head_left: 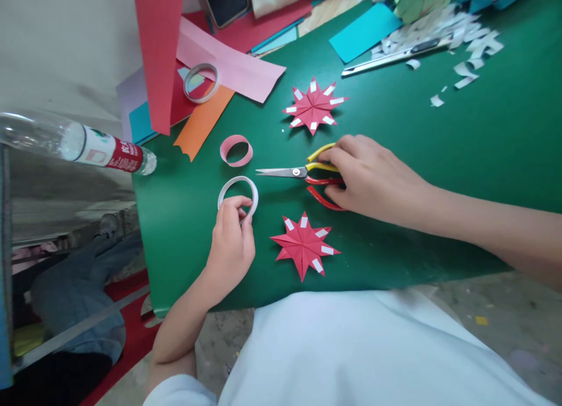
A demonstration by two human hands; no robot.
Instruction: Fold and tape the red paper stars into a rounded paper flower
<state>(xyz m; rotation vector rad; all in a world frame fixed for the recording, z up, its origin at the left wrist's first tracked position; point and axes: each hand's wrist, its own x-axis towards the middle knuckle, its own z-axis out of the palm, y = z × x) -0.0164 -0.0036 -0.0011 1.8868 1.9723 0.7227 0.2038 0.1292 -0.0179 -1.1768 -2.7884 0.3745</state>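
My left hand (pixel 232 248) pinches a roll of white double-sided tape (pixel 222 190) at its near side, close to the table's left part. The fingers of my right hand (pixel 373 174) are on the red and yellow handles of a pair of scissors (pixel 281 172), whose blades point left and look closed. Below the scissors lies a red folded paper star (pixel 302 246) with white tape pieces on several of its points. Another red paper star (pixel 312 106), with white pieces around its points, lies above. A pink paper ring (pixel 224 151) sits just beyond the tape roll.
A plastic bottle (pixel 105 149) juts in from the left. Coloured paper sheets (pixel 246 75), an orange strip (pixel 204 122) and another tape roll (pixel 190 95) lie at the back left. A utility knife (pixel 390 59), blue paper (pixel 364 32) and white scraps (pixel 478 45) are at the back right.
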